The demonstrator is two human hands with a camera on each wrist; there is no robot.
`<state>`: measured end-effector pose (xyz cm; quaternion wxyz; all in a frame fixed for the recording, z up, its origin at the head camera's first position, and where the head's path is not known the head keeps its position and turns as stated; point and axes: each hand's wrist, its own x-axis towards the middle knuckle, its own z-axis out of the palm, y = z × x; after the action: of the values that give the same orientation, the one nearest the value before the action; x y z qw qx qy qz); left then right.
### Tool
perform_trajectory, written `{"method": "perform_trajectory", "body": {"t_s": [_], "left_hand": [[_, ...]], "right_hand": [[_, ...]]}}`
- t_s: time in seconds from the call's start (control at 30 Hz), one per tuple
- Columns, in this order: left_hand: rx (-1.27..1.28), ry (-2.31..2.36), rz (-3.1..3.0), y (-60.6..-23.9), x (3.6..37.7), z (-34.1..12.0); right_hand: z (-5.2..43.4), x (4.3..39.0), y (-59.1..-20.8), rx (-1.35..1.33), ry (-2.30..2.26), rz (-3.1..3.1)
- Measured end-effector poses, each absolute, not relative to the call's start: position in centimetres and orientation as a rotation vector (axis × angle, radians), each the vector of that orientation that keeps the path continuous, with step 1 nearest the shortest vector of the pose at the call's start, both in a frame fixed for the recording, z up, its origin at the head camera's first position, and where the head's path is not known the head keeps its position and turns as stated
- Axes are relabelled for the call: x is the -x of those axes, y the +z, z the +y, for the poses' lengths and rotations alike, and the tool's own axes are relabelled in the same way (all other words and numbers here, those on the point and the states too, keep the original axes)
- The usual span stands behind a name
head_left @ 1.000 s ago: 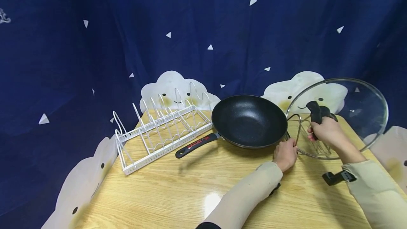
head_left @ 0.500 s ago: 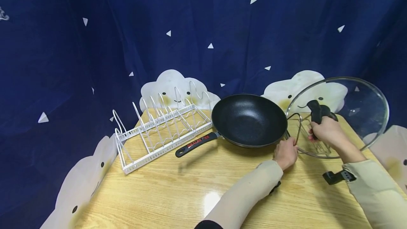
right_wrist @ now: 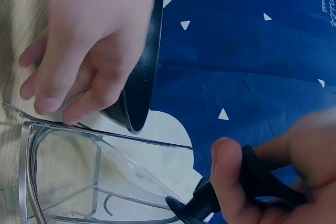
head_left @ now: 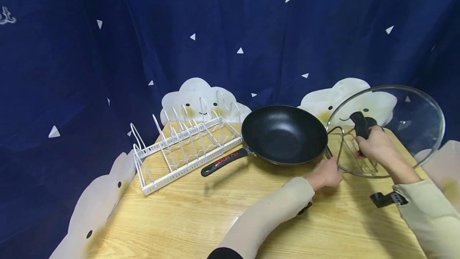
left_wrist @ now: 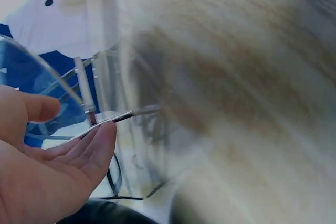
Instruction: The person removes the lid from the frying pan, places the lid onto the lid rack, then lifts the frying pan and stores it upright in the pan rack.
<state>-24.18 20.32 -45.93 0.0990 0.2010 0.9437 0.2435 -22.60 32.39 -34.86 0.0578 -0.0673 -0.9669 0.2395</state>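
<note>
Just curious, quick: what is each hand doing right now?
Left hand: open, fingers relaxed against the wire stand, not curled round it.
Right hand: closed round the black knob of the glass lid.

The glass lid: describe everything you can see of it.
The glass lid is round, clear and domed, with a thin metal rim and a black knob at its centre. It stands nearly upright on edge at the right end of the wooden table, its lower part in a wire rack beside the black pan. The right hand grips the knob; the left hand, fingers relaxed, touches the lower rim.
</note>
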Motion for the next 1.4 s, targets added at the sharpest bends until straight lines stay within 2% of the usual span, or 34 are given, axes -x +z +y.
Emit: {"method": "perform_trajectory", "body": {"t_s": [0.37, 0.77, 1.07, 1.4], "left_hand": [[-0.752, 0.630, 2.710, -44.0, 24.0, 18.5], [-1.017, 0.528, 2.726, -38.2, 24.9, 12.3], [-0.976, 0.468, 2.753, -35.0, 25.1, 6.1], [-0.890, 0.394, 2.808, -34.5, 25.7, 0.9]], "right_hand": [[32.3, 22.2, -33.9, 0.212, 0.557, -2.866], [30.3, 22.1, -32.9, 0.074, 0.480, -2.730], [27.6, 21.6, -32.7, -0.141, 0.535, -2.624], [25.4, 21.5, -34.4, -0.307, 0.568, -2.557]]}}
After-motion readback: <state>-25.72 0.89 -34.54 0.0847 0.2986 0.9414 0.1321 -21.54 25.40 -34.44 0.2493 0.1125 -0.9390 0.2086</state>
